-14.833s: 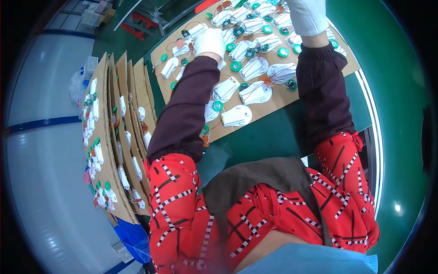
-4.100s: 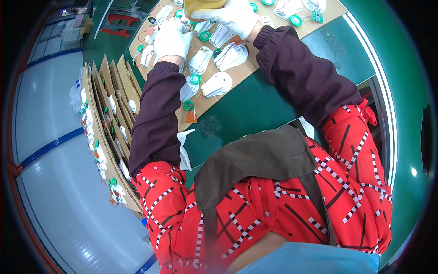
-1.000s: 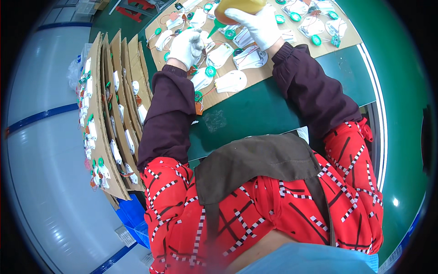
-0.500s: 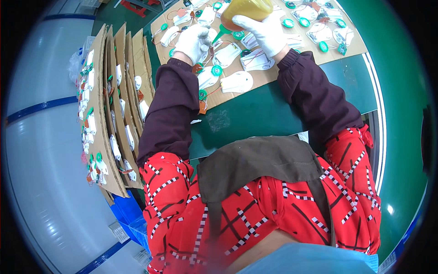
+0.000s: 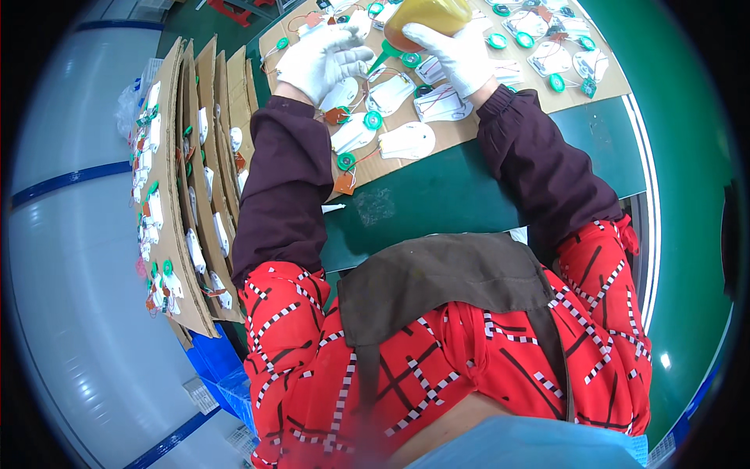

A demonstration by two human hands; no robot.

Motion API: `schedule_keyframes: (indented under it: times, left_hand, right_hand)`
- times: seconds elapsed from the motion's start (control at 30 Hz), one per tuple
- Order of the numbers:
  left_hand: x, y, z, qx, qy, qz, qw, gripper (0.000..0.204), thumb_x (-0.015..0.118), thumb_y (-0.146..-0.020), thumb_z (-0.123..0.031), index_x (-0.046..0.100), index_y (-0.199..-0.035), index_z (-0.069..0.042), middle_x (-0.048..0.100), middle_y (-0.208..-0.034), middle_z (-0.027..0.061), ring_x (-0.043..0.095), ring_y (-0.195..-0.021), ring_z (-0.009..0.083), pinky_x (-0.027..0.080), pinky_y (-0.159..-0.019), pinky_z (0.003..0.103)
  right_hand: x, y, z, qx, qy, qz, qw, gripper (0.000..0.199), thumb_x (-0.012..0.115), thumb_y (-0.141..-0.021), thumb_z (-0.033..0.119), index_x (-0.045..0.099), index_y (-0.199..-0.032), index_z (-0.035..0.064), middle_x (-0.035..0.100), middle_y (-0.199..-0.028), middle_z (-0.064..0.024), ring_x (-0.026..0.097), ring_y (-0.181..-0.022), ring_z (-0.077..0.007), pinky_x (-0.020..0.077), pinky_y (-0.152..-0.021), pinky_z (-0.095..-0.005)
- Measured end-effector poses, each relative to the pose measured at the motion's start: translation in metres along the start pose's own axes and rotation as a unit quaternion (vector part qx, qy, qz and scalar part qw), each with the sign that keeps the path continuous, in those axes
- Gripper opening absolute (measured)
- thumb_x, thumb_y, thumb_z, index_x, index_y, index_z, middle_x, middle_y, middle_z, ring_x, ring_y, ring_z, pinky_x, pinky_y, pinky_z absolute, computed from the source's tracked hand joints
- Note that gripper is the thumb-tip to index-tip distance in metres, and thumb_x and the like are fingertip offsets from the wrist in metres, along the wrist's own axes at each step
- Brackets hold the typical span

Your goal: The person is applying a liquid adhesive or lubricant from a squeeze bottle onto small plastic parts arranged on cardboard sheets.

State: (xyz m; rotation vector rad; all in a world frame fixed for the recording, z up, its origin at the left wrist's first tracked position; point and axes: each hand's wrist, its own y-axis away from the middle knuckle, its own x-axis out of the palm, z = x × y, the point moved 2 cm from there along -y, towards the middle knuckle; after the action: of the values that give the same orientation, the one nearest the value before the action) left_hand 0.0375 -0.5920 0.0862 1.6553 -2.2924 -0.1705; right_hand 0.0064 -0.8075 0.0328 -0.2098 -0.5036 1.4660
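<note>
My right hand, in a white glove, is wrapped round a yellow squeeze bottle. The bottle's green nozzle slants down to the left over white plastic housings. To its left, my gloved left hand is open, fingers apart and bent toward the nozzle, with nothing seen in it. Beneath the hands, housings such as this white one lie on a cardboard sheet, with thin wires, green-rimmed round parts and small orange-brown pieces.
The cardboard lies on a green table. Several upright cardboard sheets carrying similar parts stand close on my left, above a blue bin. A small white scrap lies near the cardboard's front corner.
My left hand has moved left, away from the nozzle tip, and its pinched fingers have spread. The right hand and bottle have shifted only slightly.
</note>
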Motion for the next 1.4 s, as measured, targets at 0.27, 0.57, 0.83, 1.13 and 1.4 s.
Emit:
schedule_keyframes:
  times: [0.27, 0.57, 0.83, 1.13, 1.4]
  left_hand:
    - [0.006, 0.046, -0.044, 0.156, 0.026, -0.017, 0.987, 0.026, 0.058, -0.087, -0.013, 0.055, -0.11, -0.001, 0.06, -0.099, 0.0123, 0.062, -0.093, 0.0283, 0.05, -0.078, 0.038]
    - [0.054, 0.137, 0.027, 0.195, -0.086, -0.131, 0.968, 0.017, 0.053, -0.087, -0.005, 0.055, -0.103, 0.002, 0.061, -0.094, 0.0106, 0.063, -0.083, 0.0201, 0.053, -0.072, 0.031]
    - [0.054, 0.195, 0.067, 0.152, -0.055, -0.199, 0.967, 0.013, 0.054, -0.086, 0.0, 0.056, -0.099, 0.002, 0.061, -0.091, 0.0078, 0.063, -0.081, 0.0144, 0.052, -0.07, 0.025]
    - [0.049, 0.219, 0.08, 0.201, -0.02, -0.213, 0.956, 0.011, 0.054, -0.085, 0.002, 0.057, -0.095, 0.001, 0.061, -0.086, 0.0049, 0.059, -0.075, 0.0097, 0.048, -0.065, 0.021]
    - [0.039, 0.235, 0.097, 0.179, -0.037, -0.216, 0.959, 0.011, 0.055, -0.084, 0.001, 0.058, -0.095, 0.0, 0.061, -0.083, 0.0044, 0.055, -0.072, 0.0069, 0.045, -0.064, 0.02]
  right_hand:
    - [-0.006, -0.004, -0.004, -0.012, -0.011, 0.004, 1.0, 0.04, 0.073, -0.08, 0.025, 0.06, -0.11, 0.0017, 0.066, -0.101, -0.0071, 0.063, -0.09, -0.0134, 0.0505, -0.074, -0.0262]
    - [0.002, -0.008, 0.017, -0.006, -0.119, -0.07, 0.99, 0.051, 0.073, -0.075, 0.008, 0.052, -0.122, 0.001, 0.061, -0.107, -0.0059, 0.058, -0.098, -0.0163, 0.0462, -0.085, -0.0294]
    - [-0.002, -0.004, 0.003, 0.085, -0.094, -0.041, 0.991, 0.041, 0.073, -0.081, 0.022, 0.058, -0.114, 0.002, 0.064, -0.103, -0.0063, 0.062, -0.09, -0.0134, 0.051, -0.073, -0.026]
    - [0.0, 0.002, 0.041, -0.009, 0.03, 0.036, 0.999, 0.038, 0.072, -0.08, 0.014, 0.058, -0.112, 0.0, 0.065, -0.101, -0.007, 0.062, -0.089, -0.013, 0.0494, -0.076, -0.025]
    - [0.011, 0.017, 0.056, -0.02, 0.096, 0.029, 0.995, 0.051, 0.079, -0.072, 0.016, 0.055, -0.113, -0.0006, 0.064, -0.105, -0.0084, 0.062, -0.095, -0.0143, 0.0504, -0.082, -0.0271]
